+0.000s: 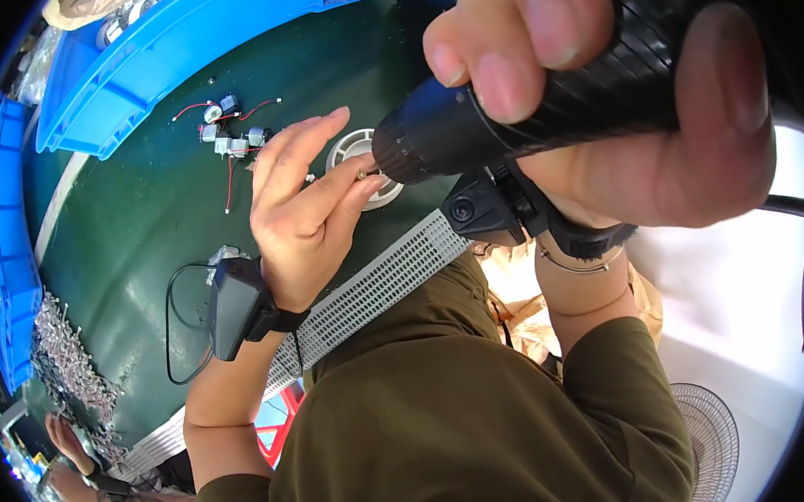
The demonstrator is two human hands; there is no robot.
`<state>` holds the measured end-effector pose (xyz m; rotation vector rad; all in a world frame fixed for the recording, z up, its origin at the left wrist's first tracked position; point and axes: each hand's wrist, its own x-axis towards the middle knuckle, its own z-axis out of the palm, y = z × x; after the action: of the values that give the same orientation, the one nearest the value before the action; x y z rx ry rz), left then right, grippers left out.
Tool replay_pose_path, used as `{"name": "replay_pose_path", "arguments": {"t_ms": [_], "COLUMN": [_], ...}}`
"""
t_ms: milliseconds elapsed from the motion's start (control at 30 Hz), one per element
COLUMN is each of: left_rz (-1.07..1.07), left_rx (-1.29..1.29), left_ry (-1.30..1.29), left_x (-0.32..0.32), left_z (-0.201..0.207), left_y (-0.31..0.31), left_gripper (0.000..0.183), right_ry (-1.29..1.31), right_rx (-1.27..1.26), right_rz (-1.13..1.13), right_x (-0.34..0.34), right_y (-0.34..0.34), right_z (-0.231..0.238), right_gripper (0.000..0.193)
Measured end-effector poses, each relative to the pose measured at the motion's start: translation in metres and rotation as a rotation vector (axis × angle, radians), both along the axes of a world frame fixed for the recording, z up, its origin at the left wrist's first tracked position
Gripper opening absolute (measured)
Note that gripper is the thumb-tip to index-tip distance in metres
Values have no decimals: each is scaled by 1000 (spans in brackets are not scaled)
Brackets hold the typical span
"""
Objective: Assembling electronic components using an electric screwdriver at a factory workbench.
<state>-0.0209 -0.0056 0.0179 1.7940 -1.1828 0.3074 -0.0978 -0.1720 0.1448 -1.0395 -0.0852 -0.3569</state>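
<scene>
A black electric screwdriver (428, 128) fills the upper right, gripped by my right hand (649, 128) with the fingers wrapped round its ribbed body. Its nose points left and down. Just off that nose, my left hand (304, 204) pinches a tiny brass-coloured metal piece (362, 175) between thumb and index finger; the other fingers stretch out. Whether this piece touches the driver's bit is hard to see. A white round plastic part (351, 147) lies on the table behind the left fingertips, partly covered by them and the screwdriver.
Small motors with red wires (234, 139) lie left of my left hand on the green tabletop (146, 226). Blue bins (185, 40) line the far and left sides. A heap of small wired parts (73, 360) and another person's hand (68, 442) are lower left. A white perforated strip (372, 286) edges the table.
</scene>
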Motion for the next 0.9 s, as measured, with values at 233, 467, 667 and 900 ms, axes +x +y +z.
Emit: {"name": "replay_pose_path", "arguments": {"t_ms": [233,467,667,900], "left_rz": [0,-7,-11,-16], "left_rx": [6,-33,-37,49], "left_ry": [-19,21,63,65], "left_x": [1,3,3,4], "left_z": [-3,-5,-10,-5], "left_y": [5,2,-2,4], "left_gripper": [21,22,29,55], "right_ry": [31,69,101,-165], "right_rx": [133,264,376,-149], "right_rz": [-22,-40,-57,-70], "right_x": [2,-5,-1,10], "right_y": [7,6,12,2], "right_z": [-5,-8,-12,-18], "right_gripper": [35,40,44,52]}}
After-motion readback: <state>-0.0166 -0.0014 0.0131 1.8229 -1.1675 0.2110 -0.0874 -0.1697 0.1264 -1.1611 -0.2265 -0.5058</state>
